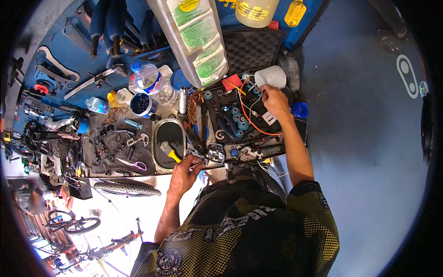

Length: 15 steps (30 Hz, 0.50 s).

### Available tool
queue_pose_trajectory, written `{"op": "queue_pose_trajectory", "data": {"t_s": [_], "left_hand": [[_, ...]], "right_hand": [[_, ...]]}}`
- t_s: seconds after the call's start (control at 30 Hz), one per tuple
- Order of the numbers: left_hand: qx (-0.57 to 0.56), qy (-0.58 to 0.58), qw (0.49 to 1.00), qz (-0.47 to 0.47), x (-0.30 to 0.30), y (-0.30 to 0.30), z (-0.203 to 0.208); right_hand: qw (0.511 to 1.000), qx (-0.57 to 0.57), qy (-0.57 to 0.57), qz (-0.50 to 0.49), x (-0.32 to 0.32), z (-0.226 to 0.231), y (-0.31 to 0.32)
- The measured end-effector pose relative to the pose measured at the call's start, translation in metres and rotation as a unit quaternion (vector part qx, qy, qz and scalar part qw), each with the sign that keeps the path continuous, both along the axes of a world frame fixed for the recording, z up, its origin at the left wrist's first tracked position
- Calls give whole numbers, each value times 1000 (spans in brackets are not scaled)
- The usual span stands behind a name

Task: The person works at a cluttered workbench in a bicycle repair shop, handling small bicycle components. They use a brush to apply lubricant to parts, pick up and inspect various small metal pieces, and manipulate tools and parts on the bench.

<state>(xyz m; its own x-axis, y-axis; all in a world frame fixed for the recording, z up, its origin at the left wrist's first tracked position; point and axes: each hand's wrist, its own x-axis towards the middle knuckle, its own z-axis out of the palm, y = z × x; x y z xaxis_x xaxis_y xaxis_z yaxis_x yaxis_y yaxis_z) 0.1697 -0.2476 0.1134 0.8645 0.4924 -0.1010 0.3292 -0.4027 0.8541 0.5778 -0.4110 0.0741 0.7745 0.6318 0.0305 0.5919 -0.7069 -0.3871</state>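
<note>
Near the bench's front edge, my left hand is closed in a pinch around a thin metal piece whose kind I cannot make out. Just right of it lies a bike pedal beside a dark crank arm. My right hand reaches to the back right of the bench, its fingers drawn together at the edge of a white cup. What those fingers grip is hidden. An orange cable and a white cable run below that hand. Left of my left hand, a yellow-handled brush rests in an oval tray of dark liquid.
A large plastic jug stands at the back, near a clear water bottle. Purple-handled scissors lie among small parts on a dark mat. Tools hang on the blue wall panel. A tire sits below the front edge.
</note>
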Motion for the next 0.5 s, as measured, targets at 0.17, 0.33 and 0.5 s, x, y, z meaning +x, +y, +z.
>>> {"op": "queue_pose_trajectory", "data": {"t_s": [0.17, 0.33, 0.5], "left_hand": [[1, -4, 1000, 11, -2, -1, -4], [0, -5, 1000, 12, 4, -5, 1], [2, -2, 1000, 7, 2, -7, 6]], "right_hand": [[993, 97, -8, 68, 1, 18, 25], [966, 98, -147, 190, 6, 10, 87], [960, 38, -190, 203, 41, -1, 123]]}}
